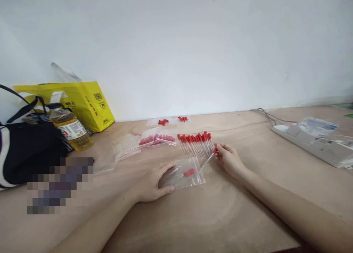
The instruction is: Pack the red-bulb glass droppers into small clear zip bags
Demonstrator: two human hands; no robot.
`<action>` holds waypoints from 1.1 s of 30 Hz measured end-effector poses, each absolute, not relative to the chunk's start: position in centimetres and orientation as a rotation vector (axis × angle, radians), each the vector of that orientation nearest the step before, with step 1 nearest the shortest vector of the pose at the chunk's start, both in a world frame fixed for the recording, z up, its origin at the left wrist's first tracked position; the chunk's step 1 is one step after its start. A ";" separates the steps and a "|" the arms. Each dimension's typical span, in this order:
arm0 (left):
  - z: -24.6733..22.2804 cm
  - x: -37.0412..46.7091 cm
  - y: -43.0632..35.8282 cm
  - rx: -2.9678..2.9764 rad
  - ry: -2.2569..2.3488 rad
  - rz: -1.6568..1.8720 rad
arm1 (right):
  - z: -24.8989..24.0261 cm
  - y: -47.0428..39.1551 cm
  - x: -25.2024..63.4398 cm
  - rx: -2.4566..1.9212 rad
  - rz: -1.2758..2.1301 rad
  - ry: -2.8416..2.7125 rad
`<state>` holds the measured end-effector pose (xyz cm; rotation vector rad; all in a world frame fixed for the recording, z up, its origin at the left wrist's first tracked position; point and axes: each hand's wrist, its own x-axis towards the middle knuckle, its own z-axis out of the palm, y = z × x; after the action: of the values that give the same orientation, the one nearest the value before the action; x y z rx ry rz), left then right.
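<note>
Two bare forearms stretch across a pale wooden table toward the middle of the scene. The left hand lies flat, fingers spread loosely, pinning the left edge of a small clear bag — inside it sits one dropper with a red bulb. Just right of the bag, the right hand pinches a second dropper between thumb and fingertips at its red bulb end, its clear tube slanting down to the left toward the bag's right edge; whether the tip is inside the bag cannot be told. Just beyond both hands, a row of droppers with red bulbs lies side by side on the table, bulbs pointing to the far side. Left of that row lie filled clear bags, and an empty-looking clear bag beside them; two more small bags rest against the far white wall. At far left stand a yellow carrier bag, a bottle of yellow liquid and a dark tote — a blurred patch covers the table in front of them. On the right, a white power strip with a cable runs along the table.
</note>
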<state>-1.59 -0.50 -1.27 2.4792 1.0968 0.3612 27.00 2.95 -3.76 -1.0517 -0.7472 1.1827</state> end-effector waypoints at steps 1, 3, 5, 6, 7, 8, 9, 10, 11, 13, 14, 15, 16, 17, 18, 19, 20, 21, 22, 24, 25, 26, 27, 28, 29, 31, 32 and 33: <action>-1.3 -1.5 -0.5 2.488 1.097 0.361 | -3.8 2.8 26.8 -1.036 1.203 -0.734; -1.1 -1.2 -0.6 2.505 1.097 0.337 | -3.7 2.4 26.4 -1.009 1.260 -0.711; -1.0 -0.8 -0.8 2.519 1.092 0.298 | -3.6 1.8 26.1 -0.995 1.334 -0.711; -0.9 -0.7 -0.8 2.524 1.088 0.281 | -3.5 1.5 26.0 -0.997 1.379 -0.731; -0.9 -0.6 -0.8 2.530 1.083 0.271 | -3.5 1.2 26.0 -1.000 1.429 -0.772; -0.9 -0.5 -0.8 2.536 1.078 0.264 | -3.4 0.9 26.0 -1.004 1.475 -0.834; -0.9 -0.4 -0.8 2.544 1.072 0.262 | -3.4 0.7 26.1 -1.008 1.511 -0.915; -1.0 -0.4 -0.8 2.555 1.066 0.261 | -3.3 0.6 26.1 -1.011 1.534 -1.013; -1.1 -0.3 -0.7 2.569 1.061 0.259 | -3.3 0.4 26.2 -1.013 1.543 -1.117; -1.2 -0.3 -0.6 2.603 1.053 0.249 | -3.4 0.3 26.3 -1.014 1.540 -1.311; -1.2 -0.3 -0.6 2.616 1.051 0.241 | -3.4 0.2 26.2 -1.019 1.531 -1.389; -1.1 -0.3 -0.6 2.623 1.049 0.233 | -3.4 0.2 26.1 -1.023 1.517 -1.452; -1.1 -0.3 -0.5 2.627 1.048 0.226 | -3.4 0.1 26.0 -1.026 1.494 -1.503; -1.1 -0.3 -0.5 2.628 1.044 0.224 | -3.3 0.0 25.8 -1.026 1.463 -1.547; -1.1 -0.3 -0.5 2.630 1.039 0.226 | -3.3 -0.1 25.6 -1.019 1.430 -1.593; -1.1 -0.3 -0.5 2.631 1.037 0.229 | -3.2 -0.1 25.4 -1.001 1.400 -1.646; -1.1 -0.3 -0.5 2.633 1.038 0.232 | -3.2 -0.1 25.3 -0.977 1.376 -1.704; -1.1 -0.3 -0.5 2.634 1.038 0.233 | -3.2 -0.2 25.1 -0.954 1.358 -1.760; -1.1 -0.3 -0.5 2.635 1.039 0.232 | -3.2 -0.1 25.0 -0.942 1.344 -1.804; -1.1 -0.3 -0.6 2.637 1.041 0.222 | -3.4 0.0 24.7 -0.955 1.323 -1.841; -1.0 -0.3 -0.6 2.640 1.041 0.216 | -3.6 0.0 24.5 -0.986 1.305 -1.825; -1.0 -0.3 -0.6 2.643 1.040 0.213 | -3.8 0.1 24.3 -1.028 1.276 -1.795; -1.0 -0.3 -0.6 2.645 1.041 0.213 | -3.9 0.1 24.2 -1.076 1.229 -1.759; -1.0 -0.4 -0.6 2.647 1.041 0.212 | -4.0 0.2 24.0 -1.120 1.170 -1.727; -1.0 -0.4 -0.6 2.648 1.039 0.209 | -4.1 0.3 23.9 -1.152 1.114 -1.707; -0.9 -0.4 -0.6 2.647 1.038 0.200 | -3.9 0.7 24.0 -1.169 1.120 -1.741; -0.9 -0.3 -0.6 2.644 1.040 0.196 | -3.7 1.2 24.3 -1.165 1.195 -1.784; -0.9 -0.3 -0.6 2.640 1.042 0.194 | -3.4 1.8 24.8 -1.159 1.283 -1.824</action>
<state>-0.32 -0.59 -0.85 2.6402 1.0417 0.1936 24.75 1.84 -3.45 -1.1588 -1.8241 1.2831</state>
